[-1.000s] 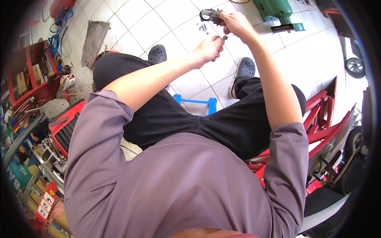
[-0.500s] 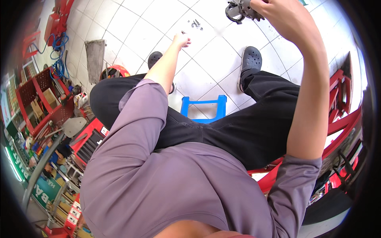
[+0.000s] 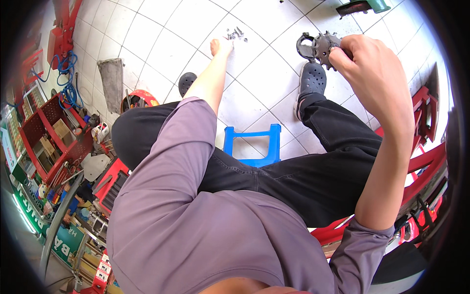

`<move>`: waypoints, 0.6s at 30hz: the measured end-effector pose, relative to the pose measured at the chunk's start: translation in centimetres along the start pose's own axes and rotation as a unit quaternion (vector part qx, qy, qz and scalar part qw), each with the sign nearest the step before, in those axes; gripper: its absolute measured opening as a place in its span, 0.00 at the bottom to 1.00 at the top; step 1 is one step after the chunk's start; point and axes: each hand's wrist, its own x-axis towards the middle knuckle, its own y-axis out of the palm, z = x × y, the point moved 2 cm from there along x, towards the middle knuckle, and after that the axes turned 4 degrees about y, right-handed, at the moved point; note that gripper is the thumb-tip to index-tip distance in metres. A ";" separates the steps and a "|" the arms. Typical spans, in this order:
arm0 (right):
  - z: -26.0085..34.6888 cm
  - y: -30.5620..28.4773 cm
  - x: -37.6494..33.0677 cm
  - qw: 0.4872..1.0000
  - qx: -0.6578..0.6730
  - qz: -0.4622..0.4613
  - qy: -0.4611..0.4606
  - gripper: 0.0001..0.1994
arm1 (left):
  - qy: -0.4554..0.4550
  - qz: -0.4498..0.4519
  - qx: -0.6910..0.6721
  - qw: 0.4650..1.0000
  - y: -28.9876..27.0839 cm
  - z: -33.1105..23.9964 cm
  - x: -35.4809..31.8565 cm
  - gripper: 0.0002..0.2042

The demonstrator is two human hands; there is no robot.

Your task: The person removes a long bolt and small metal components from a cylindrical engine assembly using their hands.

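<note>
A dark toothed metal wheel (image 3: 323, 50), joined to a black ring (image 3: 305, 43), is gripped in my right hand (image 3: 368, 60). I hold it in the air over the floor, in front of my right shoe. Several small bolts and nuts (image 3: 238, 32) lie loose on the white tiles ahead. Right beside them is my left hand (image 3: 221, 47), lowered with its fingers curled. What those fingers hold, if anything, is hidden from view.
Between my legs stands a blue plastic stool (image 3: 252, 160). A grey flat plate (image 3: 111, 84) and a red round container (image 3: 141, 99) are to the left, near a red tool rack (image 3: 54, 137) and a blue hose (image 3: 72, 88). Something green (image 3: 378, 5) stands far right.
My right hand has come nearer to me, bringing the toothed wheel with it. My left hand stays low, now closer beside the bolts. The view has shifted, showing more floor ahead.
</note>
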 end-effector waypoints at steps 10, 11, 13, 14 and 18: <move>0.6 0.6 0.0 0.985 -0.080 -0.062 -0.142 0.10 | -0.024 -0.023 0.021 0.999 -1.7 0.2 0.4 0.16; 0.7 0.9 0.3 0.986 -0.080 -0.055 -0.138 0.10 | -0.031 -0.035 0.027 0.999 -2.6 0.1 0.4 0.17; 1.5 0.9 0.5 0.990 -0.062 -0.045 -0.117 0.11 | -0.012 -0.074 -0.002 0.997 -5.2 0.3 1.5 0.18; 2.2 0.6 0.4 0.993 -0.046 -0.039 -0.101 0.12 | -0.001 -0.096 -0.018 0.995 -6.7 0.4 1.8 0.19; 2.6 1.4 1.3 0.989 -0.076 -0.041 -0.117 0.14 | 0.241 -0.097 -0.068 0.963 -14.5 -8.1 -1.4 0.18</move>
